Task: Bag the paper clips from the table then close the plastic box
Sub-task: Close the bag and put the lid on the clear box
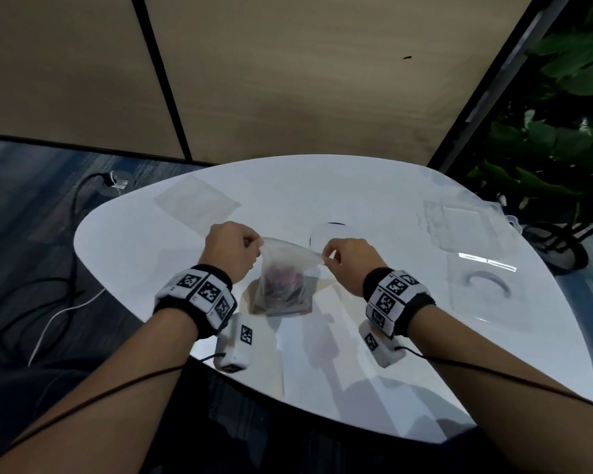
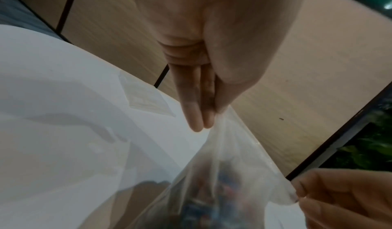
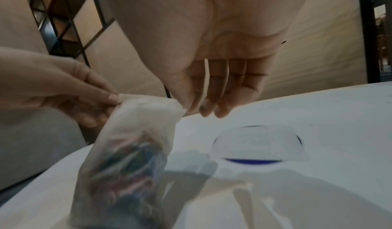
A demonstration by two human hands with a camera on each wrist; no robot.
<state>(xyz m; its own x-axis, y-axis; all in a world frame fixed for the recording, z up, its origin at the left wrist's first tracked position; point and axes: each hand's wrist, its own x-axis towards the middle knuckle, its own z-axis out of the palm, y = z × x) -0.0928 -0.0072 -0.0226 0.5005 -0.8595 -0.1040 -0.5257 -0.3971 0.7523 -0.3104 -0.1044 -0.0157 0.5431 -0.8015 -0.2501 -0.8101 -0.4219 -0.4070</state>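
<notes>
A clear plastic bag (image 1: 281, 278) stands upright just above the white table (image 1: 356, 354), its bottom filled with coloured paper clips (image 1: 283, 285). My left hand (image 1: 231, 249) pinches the bag's top left corner. My right hand (image 1: 346, 260) pinches the top right corner, and the mouth is stretched taut between them. In the left wrist view the left fingers (image 2: 197, 108) hold the rim of the bag (image 2: 229, 174). In the right wrist view the right fingers (image 3: 191, 102) pinch the bag (image 3: 135, 148), with blurred clips (image 3: 131, 174) inside. A clear plastic box (image 1: 459, 222) lies at the far right.
A round clear lid with a blue rim (image 1: 332, 234) lies just behind the bag. A flat empty bag (image 1: 196, 201) rests at the far left of the table. Another clear piece with a dark ring (image 1: 486, 285) sits at the right. Cables (image 1: 48, 302) trail on the floor left.
</notes>
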